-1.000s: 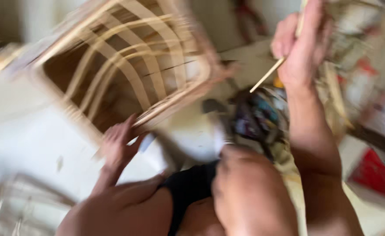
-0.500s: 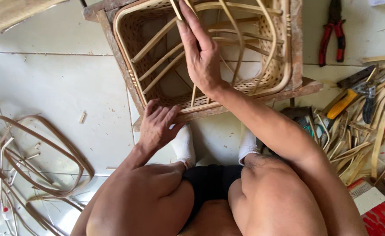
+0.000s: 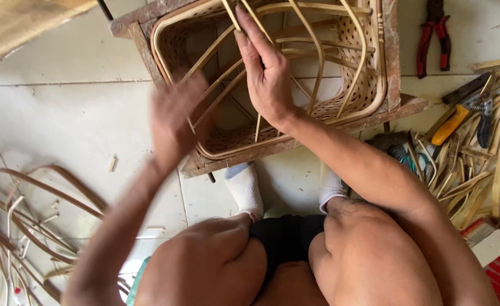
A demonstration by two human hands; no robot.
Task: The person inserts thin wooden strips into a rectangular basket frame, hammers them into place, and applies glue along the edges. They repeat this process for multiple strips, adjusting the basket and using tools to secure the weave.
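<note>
While the person sits low over the floor, one rattan frame [image 3: 272, 79] lies just past the feet, woven walls around an open middle, several bent cane ribs arching across it. One wooden base [image 3: 295, 141] sits under it. Two hands in view. The right hand [image 3: 267, 73] lies flat on the ribs, fingers [image 3: 250, 34] stretched out and spread, one thin cane strip [image 3: 230, 14] running up between them; cannot tell if it is pinched. The left hand [image 3: 173, 119] is blurred, at the frame's near left corner, over the rim; cannot tell whether its fingers are open or closed.

Two white socks [image 3: 244, 190], two bare knees, black shorts.

Floor is pale tile [image 3: 63, 113], scattered with small chips and offcuts. One loose bundle of bent cane loops [image 3: 29, 215] lies far left, well apart from the frame. Right side: one pair of red-handled pliers [image 3: 434, 34] lying alone on the tile, one orange-handled tool [image 3: 451, 124] and one dark-handled cutter [image 3: 482, 119] near each other, all atop a heap of cane strips [image 3: 477, 175]. One red-and-white box [image 3: 499, 255] at the lower right corner. A woven mat edge [image 3: 23, 22] shows top left.

The frame holds nothing loose inside, only its own ribs and floor tile seen through the gaps.
</note>
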